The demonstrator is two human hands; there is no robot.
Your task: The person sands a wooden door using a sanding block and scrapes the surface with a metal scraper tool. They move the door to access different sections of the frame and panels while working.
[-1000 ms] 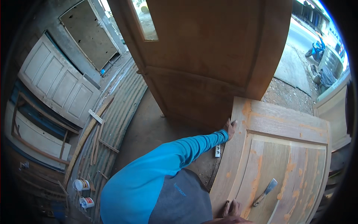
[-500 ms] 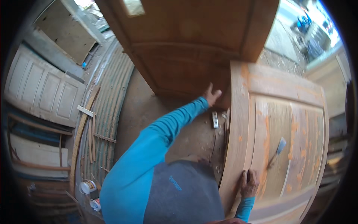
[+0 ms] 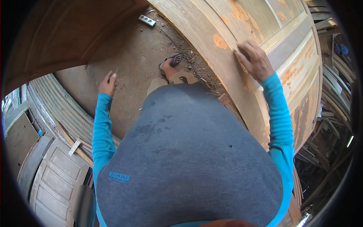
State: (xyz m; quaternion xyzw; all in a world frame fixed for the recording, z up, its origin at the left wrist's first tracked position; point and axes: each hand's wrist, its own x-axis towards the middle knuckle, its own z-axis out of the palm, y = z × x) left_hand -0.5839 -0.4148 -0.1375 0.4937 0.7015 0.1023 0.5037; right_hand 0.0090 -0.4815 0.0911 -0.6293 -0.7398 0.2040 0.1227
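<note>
A wooden panel door (image 3: 189,26) with orange filler patches lies raised on my right. My right hand (image 3: 257,62) is bent over its long frame piece, fingers curled and pressed together against the wood. A thin brownish edge shows under the fingertips, too small and hidden to name. My left hand (image 3: 108,85) hangs in the air over the floor on the left, holding nothing, its thumb and fingers slightly apart. Nearest to it is a dark brown wooden door (image 3: 75,34) standing at the upper left.
A white power strip (image 3: 147,20) lies on the floor with its dark cable (image 3: 176,45) running towards my sandalled foot (image 3: 171,64). Corrugated sheets (image 3: 64,106) and a pale panelled door (image 3: 58,178) are at the left. Stacked timber strips (image 3: 336,90) fill the right side.
My view has swung round and down. My left hand has come away from beside the standing brown door. My right hand stays on the door frame piece; the putty knife on the panel is out of sight.
</note>
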